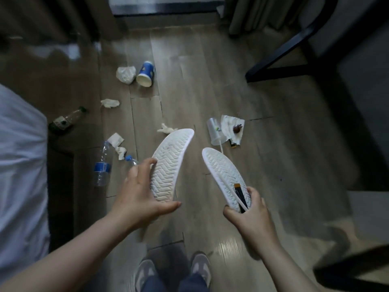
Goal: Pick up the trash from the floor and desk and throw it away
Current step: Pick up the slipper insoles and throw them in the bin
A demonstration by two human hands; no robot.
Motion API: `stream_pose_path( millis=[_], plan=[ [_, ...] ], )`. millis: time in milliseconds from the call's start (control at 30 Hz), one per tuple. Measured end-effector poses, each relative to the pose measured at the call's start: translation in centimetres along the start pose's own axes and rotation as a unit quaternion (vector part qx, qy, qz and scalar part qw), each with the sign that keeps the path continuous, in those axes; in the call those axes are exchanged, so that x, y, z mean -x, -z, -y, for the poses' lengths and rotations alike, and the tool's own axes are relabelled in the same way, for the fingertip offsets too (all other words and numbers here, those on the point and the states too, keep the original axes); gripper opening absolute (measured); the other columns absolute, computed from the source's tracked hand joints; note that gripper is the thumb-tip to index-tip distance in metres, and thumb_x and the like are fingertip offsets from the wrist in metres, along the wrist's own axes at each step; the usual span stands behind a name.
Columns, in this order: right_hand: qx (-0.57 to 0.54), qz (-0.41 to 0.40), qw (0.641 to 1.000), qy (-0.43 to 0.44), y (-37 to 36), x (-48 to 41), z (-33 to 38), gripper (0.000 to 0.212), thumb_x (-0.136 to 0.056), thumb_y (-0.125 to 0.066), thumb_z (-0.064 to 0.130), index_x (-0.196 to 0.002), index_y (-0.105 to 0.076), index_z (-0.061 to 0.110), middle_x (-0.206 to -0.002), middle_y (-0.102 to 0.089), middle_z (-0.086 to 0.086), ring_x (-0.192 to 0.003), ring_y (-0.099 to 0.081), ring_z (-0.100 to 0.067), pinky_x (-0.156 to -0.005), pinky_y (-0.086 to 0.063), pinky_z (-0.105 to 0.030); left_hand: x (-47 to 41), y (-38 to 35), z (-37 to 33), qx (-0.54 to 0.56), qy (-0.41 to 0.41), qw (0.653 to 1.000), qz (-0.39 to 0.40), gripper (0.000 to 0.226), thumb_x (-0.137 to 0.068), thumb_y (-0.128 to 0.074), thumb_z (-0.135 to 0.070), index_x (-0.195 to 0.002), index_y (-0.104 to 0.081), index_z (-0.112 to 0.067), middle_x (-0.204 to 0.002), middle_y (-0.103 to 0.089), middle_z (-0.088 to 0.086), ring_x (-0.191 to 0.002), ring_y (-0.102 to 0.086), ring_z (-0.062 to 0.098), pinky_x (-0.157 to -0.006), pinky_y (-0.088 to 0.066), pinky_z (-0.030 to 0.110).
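Observation:
My left hand [141,192] grips a white slipper [170,163], sole up, above the wooden floor. My right hand [248,209] holds a second white slipper [223,175] by its heel, together with a thin black stick. Trash lies on the floor beyond: a blue paper cup [145,73] on its side, a crumpled plastic bag [125,74], a clear plastic cup [215,131] with a straw, a stained napkin [232,127], a clear bottle [103,165] with a blue label, a green-capped bottle [66,121] and several crumpled tissues [110,102].
A bed with white sheets [21,165] fills the left side. A black chair frame [280,53] stands at the upper right, curtains [259,13] behind it. My own shoes [172,272] show at the bottom. A dark curved edge [353,260] crosses the lower right corner.

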State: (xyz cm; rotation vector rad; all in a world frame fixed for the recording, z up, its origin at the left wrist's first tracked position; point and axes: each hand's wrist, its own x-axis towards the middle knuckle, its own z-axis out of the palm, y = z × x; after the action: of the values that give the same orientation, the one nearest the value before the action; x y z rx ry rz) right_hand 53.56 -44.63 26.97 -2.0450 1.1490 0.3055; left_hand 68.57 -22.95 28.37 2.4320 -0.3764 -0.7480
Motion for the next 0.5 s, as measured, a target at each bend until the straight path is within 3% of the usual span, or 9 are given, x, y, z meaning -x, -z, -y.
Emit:
stream_pose_path(
  millis=[267, 433, 500],
  plan=[
    [0.010, -0.076, 0.997, -0.022, 19.7, 14.1, 7.9, 0.084, -0.066, -0.068, 0.047, -0.139, -0.033, 0.024, -0.128, -0.047, -0.002, -0.120, -0.043, -0.023, -0.102, -0.040, -0.041, 9.9, 11.7, -18.0, -0.036, -0.093, 0.994, 0.034, 0.112, -0.044, -0.079, -0.066, -0.139, -0.025, -0.040, -0.136, -0.038, 0.000, -0.122, -0.041, 0.020, -0.098, -0.041, 0.038],
    [-0.086, -0.170, 0.981, -0.044, 27.2, 22.7, 9.9, 0.071, -0.064, -0.064, 0.050, -0.127, -0.042, 0.026, -0.116, -0.055, 0.001, -0.107, -0.054, -0.021, -0.090, -0.049, -0.042, 15.1, 15.7, -26.0, 0.029, -0.142, 0.989, 0.030, 0.105, -0.044, -0.082, -0.061, -0.135, -0.034, -0.041, -0.119, -0.040, -0.004, -0.117, -0.046, 0.018, -0.091, -0.039, 0.030],
    [-0.120, -0.214, 0.968, -0.054, 29.9, 26.1, 10.5, 0.076, -0.061, -0.061, 0.056, -0.129, -0.040, 0.029, -0.116, -0.052, 0.006, -0.103, -0.053, -0.018, -0.086, -0.049, -0.038, 17.0, 17.2, -29.6, 0.044, -0.189, 0.980, 0.038, 0.104, -0.041, -0.079, -0.064, -0.132, -0.033, -0.046, -0.118, -0.039, -0.007, -0.113, -0.046, 0.014, -0.088, -0.038, 0.028]
  ],
)
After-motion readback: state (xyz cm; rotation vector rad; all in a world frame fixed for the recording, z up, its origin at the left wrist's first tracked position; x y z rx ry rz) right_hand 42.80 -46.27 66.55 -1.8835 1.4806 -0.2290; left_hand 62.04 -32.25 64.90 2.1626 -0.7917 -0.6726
